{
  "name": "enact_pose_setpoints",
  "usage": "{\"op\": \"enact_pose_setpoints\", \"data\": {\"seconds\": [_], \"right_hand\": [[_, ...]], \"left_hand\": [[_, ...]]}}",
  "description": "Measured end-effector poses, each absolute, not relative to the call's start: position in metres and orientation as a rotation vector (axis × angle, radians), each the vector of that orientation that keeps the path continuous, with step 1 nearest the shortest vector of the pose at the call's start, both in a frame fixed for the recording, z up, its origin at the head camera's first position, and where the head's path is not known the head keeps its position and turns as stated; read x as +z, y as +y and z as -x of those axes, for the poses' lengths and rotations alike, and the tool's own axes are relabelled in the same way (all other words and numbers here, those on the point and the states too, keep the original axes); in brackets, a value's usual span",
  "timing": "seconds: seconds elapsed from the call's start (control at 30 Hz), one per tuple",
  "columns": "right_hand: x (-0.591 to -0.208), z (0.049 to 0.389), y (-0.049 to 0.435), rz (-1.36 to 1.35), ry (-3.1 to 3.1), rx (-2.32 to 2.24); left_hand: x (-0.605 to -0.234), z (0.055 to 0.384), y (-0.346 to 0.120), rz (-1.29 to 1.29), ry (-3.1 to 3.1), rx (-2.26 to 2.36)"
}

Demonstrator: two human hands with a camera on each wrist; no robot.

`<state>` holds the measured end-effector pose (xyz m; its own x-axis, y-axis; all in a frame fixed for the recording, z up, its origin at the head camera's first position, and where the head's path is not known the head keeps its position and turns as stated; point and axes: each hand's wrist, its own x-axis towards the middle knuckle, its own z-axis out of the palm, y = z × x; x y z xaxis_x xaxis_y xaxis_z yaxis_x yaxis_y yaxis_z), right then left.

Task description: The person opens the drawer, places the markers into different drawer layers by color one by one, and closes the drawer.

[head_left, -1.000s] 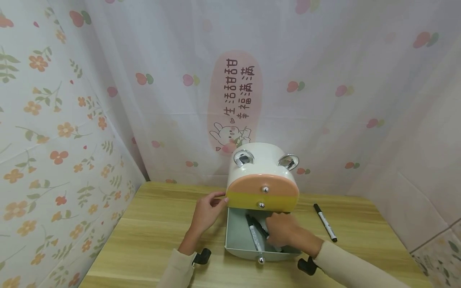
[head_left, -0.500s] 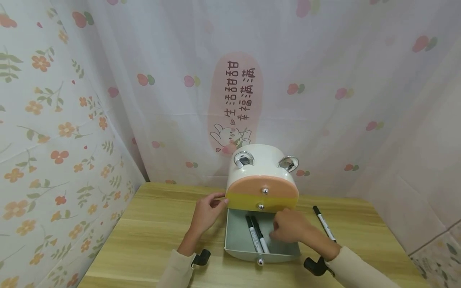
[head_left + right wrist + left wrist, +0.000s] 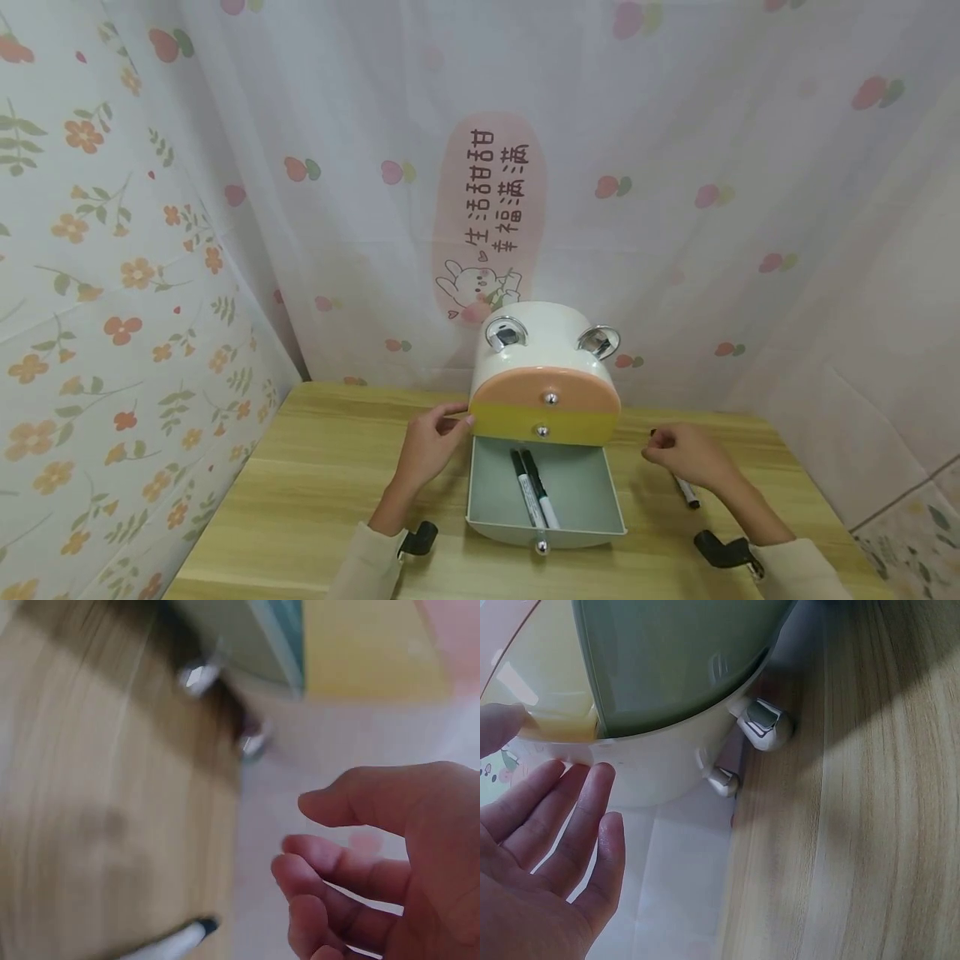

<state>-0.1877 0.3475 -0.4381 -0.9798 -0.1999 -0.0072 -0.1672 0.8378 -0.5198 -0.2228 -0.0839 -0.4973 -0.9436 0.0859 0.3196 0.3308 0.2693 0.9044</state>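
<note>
A white desktop drawer box (image 3: 543, 333) with an orange top drawer, a yellow middle drawer and silver knobs stands on the table. Its pale green bottom drawer (image 3: 487, 475) is pulled out. Two black-capped markers (image 3: 528, 492) lie side by side in that drawer. My left hand (image 3: 435, 442) touches the box's left side, the thumb at the yellow front and the fingertips against the white shell (image 3: 652, 769). To the right, my right hand (image 3: 693, 457) hovers over a third marker (image 3: 687, 492) and partly covers it. In the right wrist view, its loosely curled fingers hold nothing.
The wooden table (image 3: 322, 483) meets a white printed curtain (image 3: 360, 250) close behind the box. A floral curtain (image 3: 127, 333) borders the left side. Two silver ring-shaped ears (image 3: 506, 333) stick up from the box's top.
My right hand left the open drawer and moved right, over the marker on the table. The second marker now lies beside the first in the drawer. My left hand stayed at the box.
</note>
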Motion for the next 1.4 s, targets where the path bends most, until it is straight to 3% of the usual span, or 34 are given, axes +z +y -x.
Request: {"op": "enact_pose_setpoints", "data": {"seconds": [0.47,1.4], "right_hand": [[-0.493,0.193,0.411,-0.037,2.96,-0.762],[-0.516,0.189,0.407,-0.212,2.949,-0.816]], "left_hand": [[-0.499,0.221,-0.084,0.391,-2.319,-1.739],[-0.498,0.222,-0.083,0.4,-2.312,-1.743]]}}
